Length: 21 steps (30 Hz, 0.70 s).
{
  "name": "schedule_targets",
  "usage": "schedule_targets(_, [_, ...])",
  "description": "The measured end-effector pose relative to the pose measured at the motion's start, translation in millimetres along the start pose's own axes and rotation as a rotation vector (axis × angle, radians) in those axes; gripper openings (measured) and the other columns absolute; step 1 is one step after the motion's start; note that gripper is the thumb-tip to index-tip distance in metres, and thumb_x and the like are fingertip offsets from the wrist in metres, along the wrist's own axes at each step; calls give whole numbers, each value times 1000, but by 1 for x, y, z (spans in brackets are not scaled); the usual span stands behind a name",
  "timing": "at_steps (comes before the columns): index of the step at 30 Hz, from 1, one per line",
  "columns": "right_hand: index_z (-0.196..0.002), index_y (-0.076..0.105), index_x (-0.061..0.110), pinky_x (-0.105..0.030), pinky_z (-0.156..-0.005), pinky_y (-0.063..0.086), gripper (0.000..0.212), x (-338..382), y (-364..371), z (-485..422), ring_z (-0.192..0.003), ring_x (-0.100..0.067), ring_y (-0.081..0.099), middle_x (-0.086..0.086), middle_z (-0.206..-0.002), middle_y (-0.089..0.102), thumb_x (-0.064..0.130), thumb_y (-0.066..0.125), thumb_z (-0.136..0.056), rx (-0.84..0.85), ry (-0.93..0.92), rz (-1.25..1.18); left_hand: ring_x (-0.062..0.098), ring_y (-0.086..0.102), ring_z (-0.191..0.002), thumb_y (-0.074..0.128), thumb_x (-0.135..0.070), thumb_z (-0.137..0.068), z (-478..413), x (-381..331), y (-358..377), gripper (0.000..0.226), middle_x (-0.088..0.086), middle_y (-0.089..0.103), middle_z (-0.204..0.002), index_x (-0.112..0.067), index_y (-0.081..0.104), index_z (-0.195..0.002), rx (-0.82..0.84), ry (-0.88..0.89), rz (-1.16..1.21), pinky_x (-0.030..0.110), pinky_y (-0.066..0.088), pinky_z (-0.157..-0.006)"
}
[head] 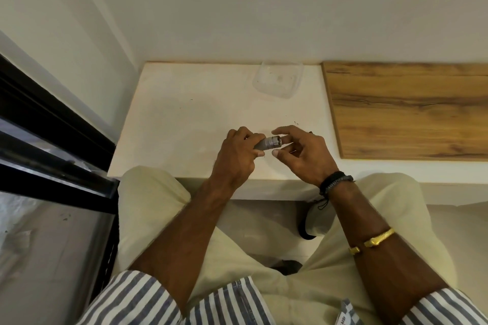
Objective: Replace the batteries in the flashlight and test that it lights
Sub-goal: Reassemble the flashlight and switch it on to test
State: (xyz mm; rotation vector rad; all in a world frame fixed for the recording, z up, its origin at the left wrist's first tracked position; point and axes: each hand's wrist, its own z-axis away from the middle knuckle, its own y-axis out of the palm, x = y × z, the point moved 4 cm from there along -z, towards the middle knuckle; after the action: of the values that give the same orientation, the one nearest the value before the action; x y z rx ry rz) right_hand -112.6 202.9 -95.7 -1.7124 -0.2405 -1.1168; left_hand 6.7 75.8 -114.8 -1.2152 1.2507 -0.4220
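Flashlight (268,144): silver, above the white table (171,126), centre.
Left hand (237,155): grasps its barrel.
Right hand (303,153): fingers curved round its tip; grip unclear.
Clear tub (277,79): 12 o'clock.
Wooden board (409,111): 2 o'clock.

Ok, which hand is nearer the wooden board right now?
Right. The right hand is at the tip of the flashlight, just left of the wooden board; the left hand grips the flashlight's body, farther left still.

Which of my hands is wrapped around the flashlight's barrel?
The left hand, curled round the flashlight; the right hand, wearing the black wristband, only has loose fingers at its end.
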Motion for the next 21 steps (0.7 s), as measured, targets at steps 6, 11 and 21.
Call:
schedule_targets(6, [-90, 72, 17, -36, -67, 64, 43, 0, 3, -1, -51, -6, 69, 6, -64, 72, 56, 54, -97, -31, 126, 68, 28, 52, -102, 71, -11, -88, 2, 0, 1, 36, 13, 63, -115, -11, 63, -123, 15, 32, -14, 41, 52, -85])
schedule_targets(11, [-92, 70, 20, -32, -65, 63, 52, -3, 4, -1, -59, -9, 71, 8, -75, 72, 67, 49, -93, -43, 170, 95, 29, 53, -101, 71, -12, -88, 0, -1, 2, 36, 13, 63, -112, -12, 64, -123, 1, 20, -3, 40, 52, -83])
schedule_targets(21, [-110, 72, 18, -33, -72, 64, 24, 0, 1, -2, -60, -5, 72, 6, -78, 74, 37, 67, -96, -30, 59, -1, 28, 51, -99, 68, -11, -90, 1, 0, 1, 33, 13, 61, -111, -11, 64, -122, 4, 16, -5, 40, 51, -82])
